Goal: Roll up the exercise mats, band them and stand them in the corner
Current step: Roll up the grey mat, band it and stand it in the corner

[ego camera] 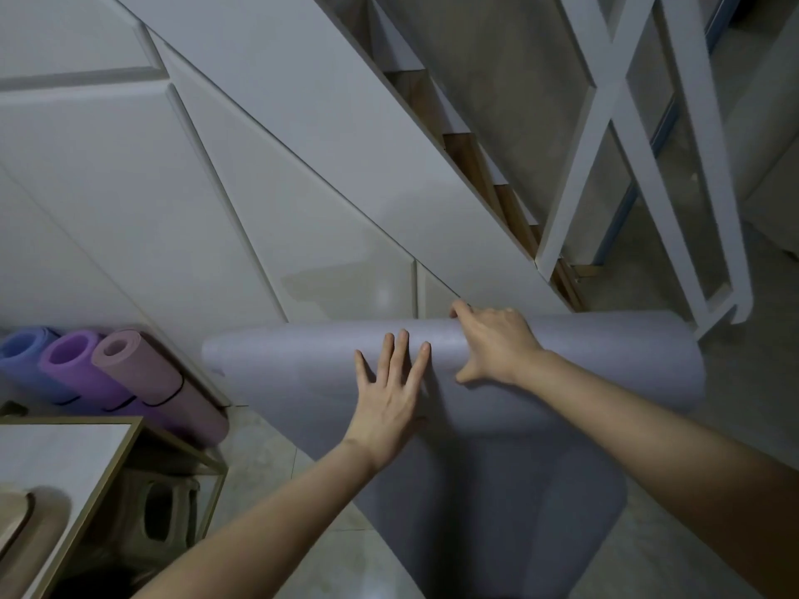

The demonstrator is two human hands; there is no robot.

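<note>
Left hand (389,395): flat; fingers spread on the roll
Right hand (497,345): curled over the roll's top, gripping
Grey mat (605,361): part-rolled on floor (674,490); 12 o'clock
Banded mats (142,373): three; 9 o'clock

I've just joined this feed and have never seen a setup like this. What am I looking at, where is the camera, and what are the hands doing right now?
There is no machine here, just a person working with bare hands. The single picture comes from a camera worn on the head, looking forward and down.

On the floor lies a grey mat, partly rolled, with its flat end toward the person. The left hand presses flat on the roll with straight fingers. The right hand hooks its fingers over the top of the roll.

At left, a blue mat, a purple mat and a pink mat are already rolled and banded, beside the white wall panels. A white-topped table is at lower left.
</note>
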